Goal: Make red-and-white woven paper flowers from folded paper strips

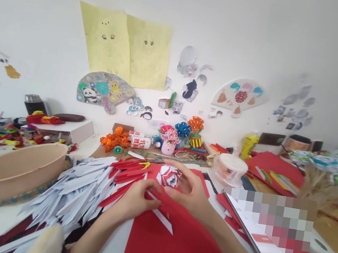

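A rosette-like paper flower [169, 176] in red and white is held up in my right hand [192, 190], the fingers behind it and the thumb at its lower edge. Just left of the flower is my left hand [138, 198], its thumb and index finger curved apart. A white paper strip [164, 222] runs below the left thumb; whether that hand touches it is hard to tell. Under both hands lies a large red paper sheet [162, 249]. Red folded strips [129, 171] and a heap of white folded strips [71, 192] lie to the left.
At far left stands a beige basin [18, 166]. A tablet-like screen [261, 231], partly blurred, leans at right, near a lidded tub [229, 168]. Behind are small flower pots [168, 147] and orange flowers [115, 138]; paper flowers [326, 162] stand far right.
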A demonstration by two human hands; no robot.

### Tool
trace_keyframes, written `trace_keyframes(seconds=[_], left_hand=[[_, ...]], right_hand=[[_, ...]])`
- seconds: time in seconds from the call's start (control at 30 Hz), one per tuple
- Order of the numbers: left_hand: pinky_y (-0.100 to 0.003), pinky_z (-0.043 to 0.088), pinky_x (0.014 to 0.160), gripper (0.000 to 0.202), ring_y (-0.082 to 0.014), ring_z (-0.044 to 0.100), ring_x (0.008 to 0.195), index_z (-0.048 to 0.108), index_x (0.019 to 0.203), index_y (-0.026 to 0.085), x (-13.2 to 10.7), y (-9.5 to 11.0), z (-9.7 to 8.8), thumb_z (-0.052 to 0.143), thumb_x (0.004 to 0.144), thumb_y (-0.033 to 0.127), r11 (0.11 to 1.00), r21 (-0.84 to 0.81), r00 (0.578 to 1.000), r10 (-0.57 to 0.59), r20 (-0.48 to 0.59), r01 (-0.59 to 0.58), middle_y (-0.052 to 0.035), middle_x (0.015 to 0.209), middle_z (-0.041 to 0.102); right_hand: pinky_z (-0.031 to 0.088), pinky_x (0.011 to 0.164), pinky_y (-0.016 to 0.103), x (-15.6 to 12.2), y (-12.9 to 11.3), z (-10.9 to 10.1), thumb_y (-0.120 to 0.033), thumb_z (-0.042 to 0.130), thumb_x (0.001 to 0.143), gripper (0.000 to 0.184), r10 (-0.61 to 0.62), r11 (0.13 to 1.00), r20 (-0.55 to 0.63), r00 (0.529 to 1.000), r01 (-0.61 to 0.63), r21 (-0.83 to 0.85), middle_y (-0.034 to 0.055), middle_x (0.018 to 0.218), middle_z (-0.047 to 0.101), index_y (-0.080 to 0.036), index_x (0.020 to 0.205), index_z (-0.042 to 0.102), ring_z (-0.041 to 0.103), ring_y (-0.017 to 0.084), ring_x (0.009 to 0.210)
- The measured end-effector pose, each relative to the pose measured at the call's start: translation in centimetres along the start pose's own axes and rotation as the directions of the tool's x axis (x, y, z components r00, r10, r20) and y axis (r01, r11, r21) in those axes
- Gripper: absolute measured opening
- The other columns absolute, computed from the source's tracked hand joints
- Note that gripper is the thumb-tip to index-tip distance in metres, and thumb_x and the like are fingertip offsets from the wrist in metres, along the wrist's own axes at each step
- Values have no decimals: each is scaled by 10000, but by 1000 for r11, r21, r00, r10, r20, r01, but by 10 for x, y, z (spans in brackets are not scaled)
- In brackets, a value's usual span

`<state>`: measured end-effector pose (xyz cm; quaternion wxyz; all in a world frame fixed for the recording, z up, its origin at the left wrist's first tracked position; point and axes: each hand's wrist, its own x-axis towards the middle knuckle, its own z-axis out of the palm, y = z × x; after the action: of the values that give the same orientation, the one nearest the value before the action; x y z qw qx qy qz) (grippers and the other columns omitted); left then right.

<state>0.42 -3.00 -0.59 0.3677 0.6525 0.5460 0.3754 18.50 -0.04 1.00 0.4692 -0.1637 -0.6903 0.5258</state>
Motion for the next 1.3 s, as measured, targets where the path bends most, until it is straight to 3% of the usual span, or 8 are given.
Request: trace_keyframes(seconds=[0.1, 0.23, 0.3, 0.37, 0.47, 0.7, 1.0, 1.3], left_hand=[[-322, 457, 852, 119, -211, 611, 899, 643, 846, 173, 0, 11, -10, 626, 733, 210, 984, 95, 971, 164, -176, -149, -53, 923, 690], [-265, 483, 750, 171, -166, 601, 803, 617, 903, 180, -8, 34, -18, 544, 862, 329, 960, -60, 927, 247, -283, -275, -46, 900, 649], [-244, 476, 701, 170, -144, 584, 747, 620, 929, 181, -13, 42, -18, 582, 855, 329, 944, -94, 929, 287, -235, -315, -37, 875, 638], [-234, 466, 668, 168, -129, 561, 696, 620, 945, 180, -17, 47, -16, 624, 836, 307, 934, -93, 926, 323, -195, -345, -25, 828, 623], [-239, 462, 643, 187, -125, 553, 662, 614, 960, 173, -18, 46, -12, 660, 813, 279, 923, -90, 916, 352, -191, -374, -18, 786, 616], [-223, 448, 571, 70, -107, 530, 587, 624, 833, 164, -18, 43, -6, 656, 812, 223, 900, -12, 872, 417, -257, -435, 6, 680, 600], [-206, 438, 580, 91, -87, 531, 594, 638, 894, 167, -19, 41, -5, 670, 813, 193, 816, 248, 775, 576, -260, -523, -1, 758, 660], [-193, 430, 536, 121, -77, 513, 558, 604, 905, 173, -21, 39, 0, 668, 802, 177, 828, 219, 781, 560, -276, -516, 19, 715, 624]], right_hand=[[386, 1060, 390, -2, -5, -2, -301, 692, 806, 619, 28, 999, 78, 997, -31, 44, 34, 1433, 467, -296, 1377, 452, 444, 240, 1300], [341, 1082, 399, -4, -9, -5, -300, 658, 806, 616, 100, 993, 97, 990, -105, 54, 4, 1434, 455, -332, 1384, 445, 313, 232, 1379], [399, 1017, 398, -4, -8, -6, -267, 623, 803, 650, 160, 975, 126, 979, -177, 133, 20, 1274, 582, -343, 1410, 402, 459, 234, 1258], [473, 874, 364, -3, -7, -6, -235, 577, 793, 721, 216, 928, 165, 962, -255, 272, 10, 1006, 657, -340, 1456, 310, 600, 204, 973], [473, 698, 299, -2, -7, -4, -225, 547, 797, 757, 265, 824, 193, 945, -326, 464, -22, 803, 619, -320, 1478, 231, 573, 145, 687], [443, 611, 264, 0, 2, -2, -382, 488, 923, 309, 265, 709, 266, 927, -374, 597, 19, 850, 628, -254, 1196, 556, 573, 142, 648], [361, 515, 224, 0, 9, -3, -663, 423, 877, 541, 346, 688, 328, 879, -475, 549, 17, 677, 599, -183, 882, 674, 444, 87, 467], [394, 590, 220, -2, 3, -3, -631, 548, 830, 488, 267, 756, 276, 923, -379, 534, 15, 814, 576, -208, 1037, 676, 465, 89, 574]])
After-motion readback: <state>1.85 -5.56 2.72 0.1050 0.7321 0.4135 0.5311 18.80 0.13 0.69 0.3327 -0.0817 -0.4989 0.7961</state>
